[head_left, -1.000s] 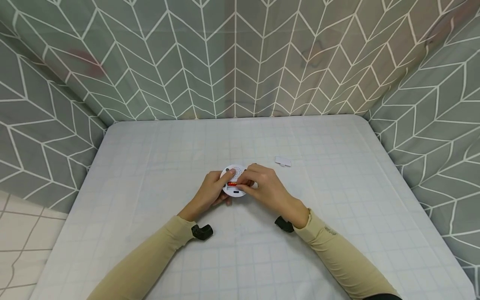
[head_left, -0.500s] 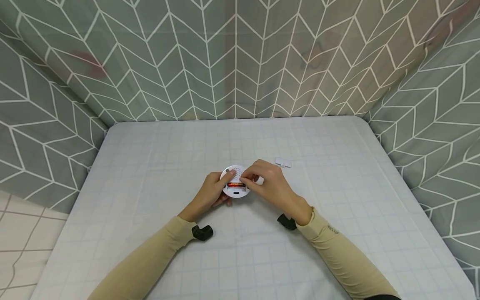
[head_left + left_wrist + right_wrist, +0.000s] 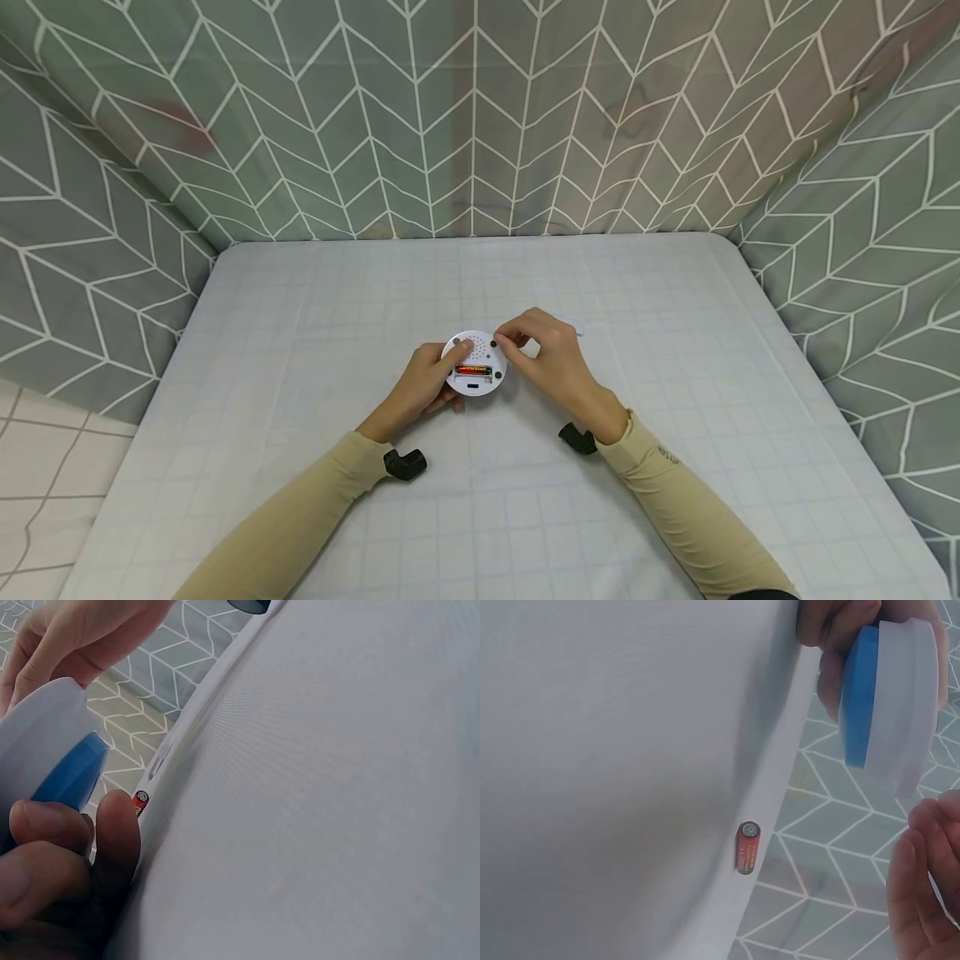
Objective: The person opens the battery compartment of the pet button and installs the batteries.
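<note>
My left hand (image 3: 425, 379) grips a round white device (image 3: 480, 350) by its left side, thumb over the speaker holes. A blue part (image 3: 861, 697) forms its other side in the right wrist view. In its battery bay sits a red battery (image 3: 474, 371). The right hand (image 3: 551, 350) is at the device's upper right rim, thumb and forefinger tips together, with nothing showing between them. Another red battery (image 3: 748, 849) lies on the table in the right wrist view; the head view does not show it.
A small white cover (image 3: 579, 330) lies on the table behind the right hand, mostly hidden by it. The white cloth on the table (image 3: 337, 308) reaches to patterned grey curtains (image 3: 472, 125) at the back and sides. Each wrist wears a black camera (image 3: 405, 465).
My right hand has moved up and right, off the battery bay to the device's rim, uncovering the battery and hiding most of the white cover. The left hand has stayed in place.
</note>
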Demonstrator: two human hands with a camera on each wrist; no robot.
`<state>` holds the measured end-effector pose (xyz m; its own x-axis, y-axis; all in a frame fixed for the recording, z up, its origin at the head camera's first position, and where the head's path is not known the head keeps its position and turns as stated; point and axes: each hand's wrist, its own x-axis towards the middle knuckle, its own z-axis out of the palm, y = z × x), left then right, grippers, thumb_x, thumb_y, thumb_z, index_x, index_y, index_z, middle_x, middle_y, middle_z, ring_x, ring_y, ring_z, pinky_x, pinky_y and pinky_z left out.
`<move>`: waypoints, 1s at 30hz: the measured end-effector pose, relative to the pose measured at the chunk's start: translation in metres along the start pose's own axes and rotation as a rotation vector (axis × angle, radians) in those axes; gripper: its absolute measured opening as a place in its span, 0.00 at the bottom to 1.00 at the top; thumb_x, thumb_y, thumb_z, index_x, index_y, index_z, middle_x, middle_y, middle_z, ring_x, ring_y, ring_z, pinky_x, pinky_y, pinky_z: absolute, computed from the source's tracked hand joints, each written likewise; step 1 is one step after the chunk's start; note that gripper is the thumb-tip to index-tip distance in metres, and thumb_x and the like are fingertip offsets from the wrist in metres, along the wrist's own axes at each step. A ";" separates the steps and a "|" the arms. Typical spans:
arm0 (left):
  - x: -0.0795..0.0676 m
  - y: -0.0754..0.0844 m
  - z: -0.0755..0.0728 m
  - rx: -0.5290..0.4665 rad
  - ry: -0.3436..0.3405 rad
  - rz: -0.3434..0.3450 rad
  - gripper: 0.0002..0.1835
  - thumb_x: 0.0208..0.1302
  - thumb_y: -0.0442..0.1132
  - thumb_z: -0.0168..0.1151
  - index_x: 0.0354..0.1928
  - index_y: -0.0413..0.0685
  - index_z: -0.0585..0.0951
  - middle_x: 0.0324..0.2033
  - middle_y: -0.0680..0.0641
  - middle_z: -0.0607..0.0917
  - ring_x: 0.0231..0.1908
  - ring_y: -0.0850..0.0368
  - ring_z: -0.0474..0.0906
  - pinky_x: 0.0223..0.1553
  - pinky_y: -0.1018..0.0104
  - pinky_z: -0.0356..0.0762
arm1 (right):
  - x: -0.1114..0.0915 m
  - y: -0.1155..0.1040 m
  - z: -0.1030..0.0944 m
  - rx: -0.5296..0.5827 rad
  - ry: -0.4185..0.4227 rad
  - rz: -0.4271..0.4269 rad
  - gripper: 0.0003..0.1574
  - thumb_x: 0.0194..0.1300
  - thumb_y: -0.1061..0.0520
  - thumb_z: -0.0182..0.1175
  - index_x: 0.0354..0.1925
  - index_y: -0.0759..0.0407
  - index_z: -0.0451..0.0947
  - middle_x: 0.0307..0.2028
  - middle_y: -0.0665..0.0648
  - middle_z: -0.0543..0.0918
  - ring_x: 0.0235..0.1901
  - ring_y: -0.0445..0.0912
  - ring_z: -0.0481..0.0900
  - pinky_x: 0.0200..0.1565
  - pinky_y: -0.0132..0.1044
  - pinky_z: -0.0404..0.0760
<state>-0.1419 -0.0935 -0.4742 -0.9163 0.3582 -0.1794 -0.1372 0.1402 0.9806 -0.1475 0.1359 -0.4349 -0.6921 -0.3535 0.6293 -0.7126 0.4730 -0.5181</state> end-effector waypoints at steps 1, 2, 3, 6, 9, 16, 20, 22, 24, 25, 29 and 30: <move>0.000 0.000 0.000 -0.002 0.000 0.000 0.29 0.79 0.59 0.56 0.41 0.36 0.84 0.15 0.43 0.83 0.11 0.56 0.76 0.09 0.70 0.62 | 0.000 0.001 0.000 -0.005 -0.002 -0.001 0.04 0.66 0.66 0.72 0.37 0.58 0.88 0.31 0.53 0.87 0.32 0.43 0.85 0.36 0.38 0.87; 0.000 0.000 0.000 -0.003 0.001 0.000 0.29 0.79 0.59 0.56 0.41 0.36 0.84 0.15 0.43 0.83 0.11 0.56 0.76 0.09 0.70 0.62 | 0.000 0.001 -0.001 -0.011 -0.005 0.003 0.03 0.67 0.65 0.71 0.37 0.58 0.88 0.31 0.53 0.87 0.32 0.43 0.85 0.36 0.38 0.87; 0.000 0.000 0.000 -0.003 0.001 -0.001 0.29 0.79 0.59 0.56 0.41 0.36 0.84 0.14 0.43 0.83 0.11 0.56 0.76 0.09 0.70 0.62 | 0.000 0.002 -0.001 -0.017 -0.006 0.007 0.02 0.67 0.65 0.71 0.38 0.58 0.88 0.32 0.53 0.87 0.32 0.43 0.85 0.36 0.39 0.87; 0.000 0.000 0.000 -0.002 0.005 -0.007 0.29 0.79 0.60 0.56 0.41 0.37 0.84 0.14 0.43 0.83 0.11 0.56 0.76 0.09 0.69 0.62 | 0.000 0.004 -0.001 -0.036 -0.004 0.022 0.02 0.68 0.64 0.71 0.39 0.59 0.88 0.31 0.54 0.87 0.32 0.45 0.85 0.36 0.42 0.87; 0.000 0.000 0.000 0.004 0.009 -0.016 0.29 0.78 0.60 0.57 0.41 0.37 0.84 0.14 0.42 0.83 0.11 0.56 0.76 0.09 0.69 0.61 | -0.001 0.008 -0.002 -0.047 -0.008 0.037 0.03 0.67 0.65 0.71 0.40 0.60 0.89 0.31 0.54 0.87 0.32 0.46 0.85 0.35 0.46 0.87; 0.000 0.000 0.001 0.004 0.013 -0.024 0.29 0.78 0.60 0.57 0.41 0.37 0.84 0.15 0.42 0.83 0.11 0.56 0.76 0.09 0.69 0.61 | -0.001 0.012 -0.003 -0.067 -0.071 0.105 0.08 0.66 0.68 0.71 0.43 0.61 0.89 0.36 0.56 0.88 0.36 0.49 0.87 0.40 0.44 0.88; -0.001 0.001 0.001 0.007 0.012 -0.023 0.28 0.78 0.60 0.56 0.41 0.38 0.84 0.14 0.42 0.83 0.11 0.56 0.76 0.09 0.69 0.61 | -0.001 0.014 -0.004 -0.096 -0.142 0.176 0.12 0.66 0.69 0.70 0.47 0.61 0.89 0.41 0.58 0.89 0.41 0.52 0.87 0.44 0.44 0.87; -0.001 0.001 0.001 0.008 0.011 -0.022 0.28 0.79 0.60 0.56 0.41 0.38 0.84 0.15 0.42 0.83 0.11 0.56 0.75 0.09 0.69 0.61 | -0.001 0.014 -0.004 -0.117 -0.176 0.203 0.13 0.66 0.69 0.70 0.48 0.61 0.89 0.44 0.58 0.89 0.43 0.53 0.86 0.46 0.45 0.86; -0.001 0.001 0.001 0.001 0.008 -0.021 0.29 0.79 0.60 0.56 0.42 0.37 0.84 0.15 0.42 0.84 0.11 0.56 0.76 0.09 0.69 0.62 | -0.001 0.015 -0.004 -0.140 -0.207 0.221 0.13 0.66 0.68 0.70 0.49 0.61 0.89 0.47 0.58 0.89 0.46 0.53 0.85 0.48 0.45 0.85; -0.001 0.001 0.001 -0.001 0.008 -0.022 0.29 0.79 0.59 0.56 0.43 0.36 0.83 0.15 0.43 0.84 0.11 0.56 0.76 0.09 0.70 0.62 | -0.001 0.015 -0.004 -0.147 -0.218 0.227 0.13 0.66 0.68 0.70 0.49 0.61 0.89 0.48 0.58 0.89 0.47 0.53 0.84 0.49 0.46 0.85; 0.000 0.001 0.002 -0.009 0.007 -0.024 0.29 0.80 0.59 0.55 0.44 0.34 0.83 0.15 0.44 0.84 0.11 0.57 0.77 0.10 0.71 0.64 | -0.003 0.017 -0.003 -0.172 -0.261 0.246 0.15 0.66 0.66 0.71 0.51 0.62 0.88 0.52 0.60 0.88 0.51 0.54 0.83 0.52 0.48 0.84; 0.000 0.000 0.002 -0.008 0.008 -0.024 0.29 0.80 0.59 0.55 0.44 0.35 0.83 0.15 0.44 0.84 0.11 0.57 0.77 0.10 0.70 0.64 | -0.003 0.017 -0.003 -0.172 -0.274 0.254 0.16 0.66 0.65 0.71 0.52 0.63 0.87 0.53 0.61 0.88 0.51 0.54 0.84 0.53 0.49 0.84</move>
<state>-0.1409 -0.0918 -0.4739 -0.9156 0.3478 -0.2021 -0.1618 0.1415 0.9766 -0.1575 0.1474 -0.4444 -0.8650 -0.3992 0.3039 -0.5017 0.6927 -0.5181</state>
